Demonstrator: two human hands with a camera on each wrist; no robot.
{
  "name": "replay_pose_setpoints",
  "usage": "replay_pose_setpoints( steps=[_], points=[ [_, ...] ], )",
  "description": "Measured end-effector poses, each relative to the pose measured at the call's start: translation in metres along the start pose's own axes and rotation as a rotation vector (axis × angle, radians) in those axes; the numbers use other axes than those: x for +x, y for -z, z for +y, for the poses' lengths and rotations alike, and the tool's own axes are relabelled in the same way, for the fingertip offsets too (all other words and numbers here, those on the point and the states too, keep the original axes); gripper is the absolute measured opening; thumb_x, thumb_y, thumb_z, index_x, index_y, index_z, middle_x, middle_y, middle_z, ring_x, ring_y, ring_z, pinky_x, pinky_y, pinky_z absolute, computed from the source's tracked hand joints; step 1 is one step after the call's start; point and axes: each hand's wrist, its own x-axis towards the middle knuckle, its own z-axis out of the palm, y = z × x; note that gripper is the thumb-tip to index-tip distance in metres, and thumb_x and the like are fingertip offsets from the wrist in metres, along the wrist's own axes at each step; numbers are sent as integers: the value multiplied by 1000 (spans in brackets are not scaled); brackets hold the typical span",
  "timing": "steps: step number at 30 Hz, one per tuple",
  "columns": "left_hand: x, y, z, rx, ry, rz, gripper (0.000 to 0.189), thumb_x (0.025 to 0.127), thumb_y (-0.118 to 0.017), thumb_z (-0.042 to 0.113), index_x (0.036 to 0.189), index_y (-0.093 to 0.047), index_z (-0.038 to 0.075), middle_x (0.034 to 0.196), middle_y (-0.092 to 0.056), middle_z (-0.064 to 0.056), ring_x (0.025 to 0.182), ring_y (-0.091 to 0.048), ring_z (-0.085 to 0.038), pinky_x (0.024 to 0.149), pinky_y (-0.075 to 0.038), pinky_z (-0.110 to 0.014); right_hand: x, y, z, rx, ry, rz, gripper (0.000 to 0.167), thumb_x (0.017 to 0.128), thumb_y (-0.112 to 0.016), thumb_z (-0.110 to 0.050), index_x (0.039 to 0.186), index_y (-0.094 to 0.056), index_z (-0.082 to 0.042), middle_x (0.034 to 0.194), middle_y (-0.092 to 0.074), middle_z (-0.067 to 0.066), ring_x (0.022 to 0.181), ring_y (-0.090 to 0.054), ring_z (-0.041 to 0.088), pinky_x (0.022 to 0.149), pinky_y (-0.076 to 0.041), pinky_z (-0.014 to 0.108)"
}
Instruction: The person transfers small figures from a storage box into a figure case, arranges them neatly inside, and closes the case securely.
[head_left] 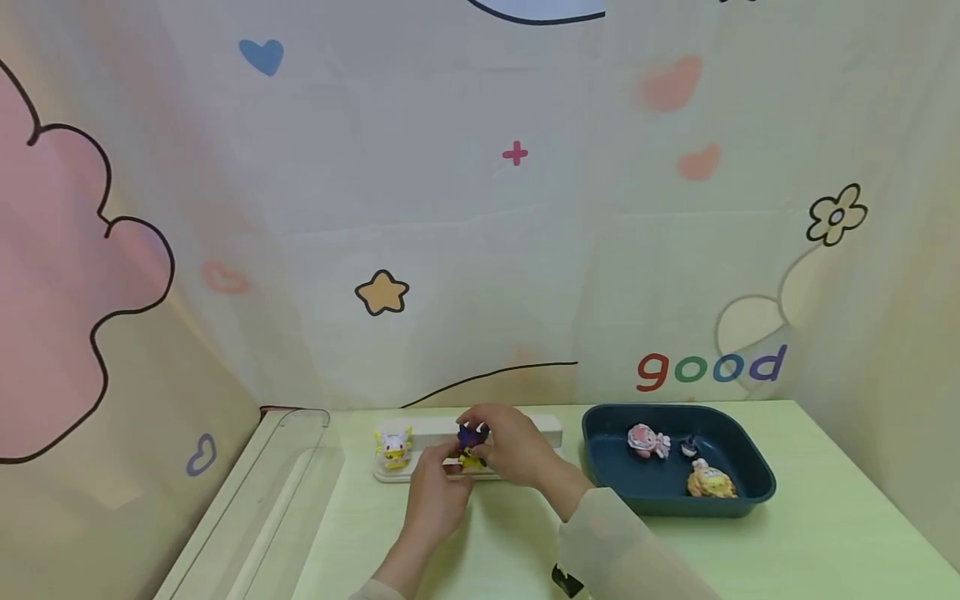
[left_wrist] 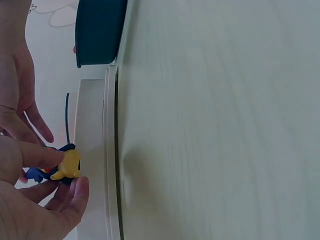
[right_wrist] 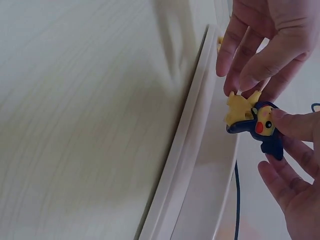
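A small Pikachu figurine in a dark blue hooded outfit point(head_left: 472, 436) is held between both hands, above the white stepped stand point(head_left: 547, 427). My right hand point(head_left: 517, 446) pinches its hooded head; in the right wrist view the thumb point(right_wrist: 295, 126) lies against the face. From the left side my left hand point(head_left: 438, 492) grips the yellow body, its thumb point(left_wrist: 47, 156) across the toy in the left wrist view. On the stand's left end sits a yellow figurine with a white hood point(head_left: 393, 450). Both hands partly cover the held figurine in the head view.
A dark teal bin point(head_left: 600, 479) stands to the right, holding a pink figurine point(head_left: 647, 442), a small dark one point(head_left: 688, 447) and a tan-and-yellow one point(head_left: 708, 481). A clear plastic cover point(head_left: 277, 508) lies along the table's left side. Printed cloth hangs behind.
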Motion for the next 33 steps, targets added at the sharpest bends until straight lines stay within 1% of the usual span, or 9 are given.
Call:
replay_pose_setpoints(
  steps=[3, 7, 12, 14, 16, 20, 24, 27, 33],
  points=[
    [-1, 3, -3, 2, 0, 14, 60, 72, -65, -9, 132, -63, -8, 120, -63, -20, 100, -72, -29, 85, -59, -32, 3, -6, -2, -5, 14, 12, 36, 87, -77, 3, 121, -70, -6, 113, -73, 9, 106, -69, 28, 95, -54, 48],
    [-3, 5, -2, 13, -7, 39, 65, 69, -61, -11, 134, -62, -8, 121, -62, -22, 101, -71, -31, 87, -59, -37, 8, -14, -3, -28, 11, 14, 36, 88, -76, 2, 122, -70, -8, 118, -73, 9, 110, -68, 28, 99, -54, 47],
    [-5, 8, -2, 56, 14, 68, 67, 70, -64, -9, 137, -60, -8, 121, -63, -23, 104, -69, -33, 90, -57, -46, 15, -24, -7, -94, 13, 1, 35, 90, -75, 0, 123, -70, -9, 121, -73, 8, 116, -67, 27, 102, -53, 44],
    [-6, 9, -4, 72, 30, 77, 67, 72, -66, -8, 138, -58, -9, 122, -62, -23, 105, -68, -34, 91, -56, -47, 17, -28, -10, -124, 21, 3, 36, 90, -75, 0, 124, -70, -11, 122, -72, 7, 117, -67, 26, 103, -53, 43],
    [-6, 11, -5, 85, 29, 89, 66, 72, -67, -7, 138, -58, -10, 123, -61, -24, 104, -66, -34, 90, -55, -46, 20, -32, -12, -151, 26, 4, 37, 90, -75, -1, 125, -69, -12, 122, -71, 6, 118, -66, 25, 104, -53, 42],
    [-6, 13, -10, 97, 36, 110, 69, 72, -65, -8, 140, -55, -11, 131, -58, -28, 106, -64, -34, 93, -53, -48, 24, -40, -16, -224, 33, -12, 38, 92, -75, -5, 127, -68, -17, 119, -67, 3, 116, -64, 21, 103, -54, 38],
    [-7, 16, -13, 90, 55, 109, 71, 73, -64, -7, 142, -51, -14, 138, -54, -31, 112, -63, -37, 100, -51, -52, 27, -47, -17, -294, 58, -19, 38, 92, -76, -8, 128, -68, -19, 116, -68, 0, 114, -65, 21, 102, -54, 38],
    [-8, 17, -15, 84, 57, 105, 73, 73, -64, -6, 143, -48, -15, 141, -52, -34, 117, -61, -40, 104, -49, -55, 27, -50, -18, -338, 73, -12, 39, 92, -77, -11, 128, -68, -21, 115, -69, -1, 113, -66, 21, 100, -53, 39],
    [-9, 18, -16, 91, 43, 108, 74, 74, -67, -3, 143, -46, -18, 142, -51, -36, 126, -57, -47, 108, -46, -59, 30, -54, -18, -381, 76, 7, 38, 91, -77, -14, 127, -68, -22, 117, -70, -2, 114, -64, 21, 99, -52, 39]
  ],
)
